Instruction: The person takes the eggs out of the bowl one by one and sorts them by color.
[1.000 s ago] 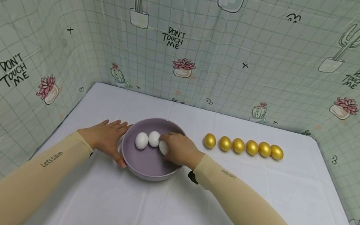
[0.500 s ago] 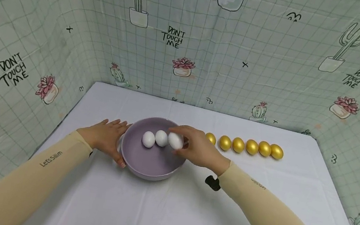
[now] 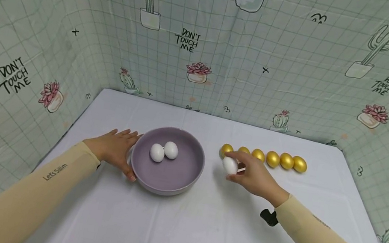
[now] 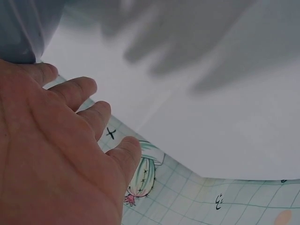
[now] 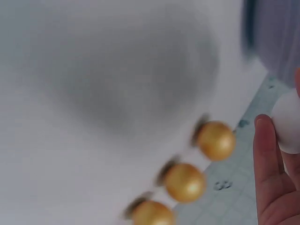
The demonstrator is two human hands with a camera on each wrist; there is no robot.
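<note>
A purple bowl [image 3: 164, 179] stands left of the table's middle with two white eggs [image 3: 157, 152] side by side inside it. My left hand [image 3: 115, 149] rests against the bowl's left side, fingers straight and spread. In the left wrist view the palm of this left hand [image 4: 56, 140] shows beside the bowl's wall [image 4: 28, 33]. My right hand [image 3: 256, 177] pinches a white egg [image 3: 230, 166] between thumb and fingers, above the table to the right of the bowl. The same white egg [image 5: 288, 123] shows at the right edge of the right wrist view.
Several golden eggs [image 3: 272, 159] lie in a row across the table's back right; the right hand partly covers the leftmost ones. A white cloth covers the table [image 3: 175, 231]. Behind it hangs a grid-patterned curtain [image 3: 242, 95] with cactus drawings.
My right hand has lifted a white egg out of the bowl and carried it right, close in front of the golden row. The two eggs left inside have shifted slightly. My left hand stays put.
</note>
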